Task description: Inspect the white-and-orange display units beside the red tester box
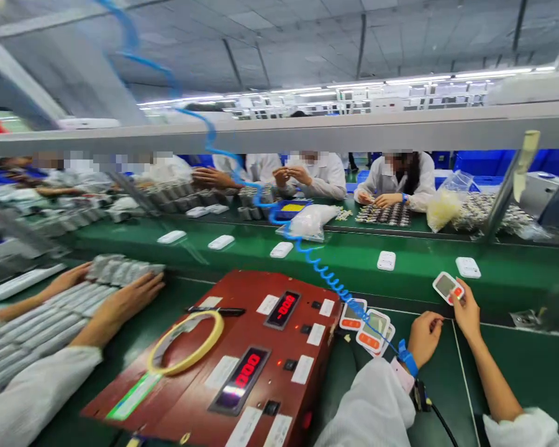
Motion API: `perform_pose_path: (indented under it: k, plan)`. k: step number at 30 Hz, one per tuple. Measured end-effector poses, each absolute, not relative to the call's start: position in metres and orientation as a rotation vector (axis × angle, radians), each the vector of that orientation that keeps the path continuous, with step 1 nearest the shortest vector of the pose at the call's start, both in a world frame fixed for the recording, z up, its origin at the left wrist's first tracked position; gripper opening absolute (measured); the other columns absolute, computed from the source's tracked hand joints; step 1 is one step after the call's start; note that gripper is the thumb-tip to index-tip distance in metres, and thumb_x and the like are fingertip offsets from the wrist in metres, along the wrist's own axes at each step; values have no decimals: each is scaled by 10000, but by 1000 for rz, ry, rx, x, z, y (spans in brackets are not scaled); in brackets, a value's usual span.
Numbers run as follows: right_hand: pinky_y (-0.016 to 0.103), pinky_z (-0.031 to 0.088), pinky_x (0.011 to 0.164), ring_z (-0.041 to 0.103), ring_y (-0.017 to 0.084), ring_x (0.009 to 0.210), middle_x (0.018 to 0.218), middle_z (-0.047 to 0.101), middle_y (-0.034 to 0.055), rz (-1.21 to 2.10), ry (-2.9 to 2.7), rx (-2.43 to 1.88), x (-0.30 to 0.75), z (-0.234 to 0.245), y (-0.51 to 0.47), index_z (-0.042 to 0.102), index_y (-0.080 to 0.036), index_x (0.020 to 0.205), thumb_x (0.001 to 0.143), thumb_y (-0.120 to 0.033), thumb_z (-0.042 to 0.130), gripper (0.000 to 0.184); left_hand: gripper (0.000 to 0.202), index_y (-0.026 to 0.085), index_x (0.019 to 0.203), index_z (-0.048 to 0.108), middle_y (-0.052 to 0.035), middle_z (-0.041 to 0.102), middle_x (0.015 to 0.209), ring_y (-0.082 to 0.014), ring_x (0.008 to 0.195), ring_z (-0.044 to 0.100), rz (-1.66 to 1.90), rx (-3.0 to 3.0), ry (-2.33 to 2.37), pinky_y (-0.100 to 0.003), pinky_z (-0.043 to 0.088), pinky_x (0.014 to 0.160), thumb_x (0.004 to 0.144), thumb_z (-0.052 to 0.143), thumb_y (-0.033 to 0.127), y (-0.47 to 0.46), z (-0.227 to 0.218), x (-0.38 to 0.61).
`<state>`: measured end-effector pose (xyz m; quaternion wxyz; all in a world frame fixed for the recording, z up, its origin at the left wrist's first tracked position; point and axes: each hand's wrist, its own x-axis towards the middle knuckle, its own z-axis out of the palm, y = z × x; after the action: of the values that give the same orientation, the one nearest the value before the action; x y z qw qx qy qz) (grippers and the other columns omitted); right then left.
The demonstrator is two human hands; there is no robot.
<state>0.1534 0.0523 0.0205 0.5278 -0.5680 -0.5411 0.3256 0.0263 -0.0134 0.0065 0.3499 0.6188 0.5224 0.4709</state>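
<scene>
Right hand (pixel 466 310) pinches a small white device (pixel 448 287), long axis tilted up-left.

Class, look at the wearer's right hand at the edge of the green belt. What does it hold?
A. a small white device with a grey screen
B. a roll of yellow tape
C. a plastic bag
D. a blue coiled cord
A: the right hand grips a small white device with a grey screen and an orange button.

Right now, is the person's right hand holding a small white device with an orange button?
Yes, the right hand grips the device above the green belt.
</scene>
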Motion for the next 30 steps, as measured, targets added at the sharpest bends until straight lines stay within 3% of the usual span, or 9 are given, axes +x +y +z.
perform_pose_path:
  k: [6,14,23,30]
  plan:
    - [355,534,693,650,250,833,1041,666,109,1118,-1160,-1145,152,75,33,384,-195,1379,719,-566,642,800,223,167,912,677,-30,654,822,-126,687,572,1185,1619,1336,-238,459,654,841,467,140,-15,11,24]
    - [367,524,839,598,270,1043,1185,619,86,1297,-1120,-846,148,149,-18,430,-244,1371,762,-426,699,690,219,160,915,671,-37,659,844,-134,726,587,1195,1631,1320,-240,459,680,838,469,126,-16,8,24]
    - [367,486,922,544,275,1136,1266,569,81,1306,-1142,-829,152,167,-38,498,-231,1321,780,-367,694,591,214,147,909,675,-37,668,828,-137,702,580,1180,1645,1350,-244,456,676,833,477,122,-16,6,24]
    - [385,474,951,542,270,1144,1267,569,86,1306,-1191,-843,154,168,-41,467,-214,1348,814,-377,654,588,202,149,883,676,-39,680,818,-146,703,586,1156,1667,1352,-250,455,676,851,477,155,-16,8,23]
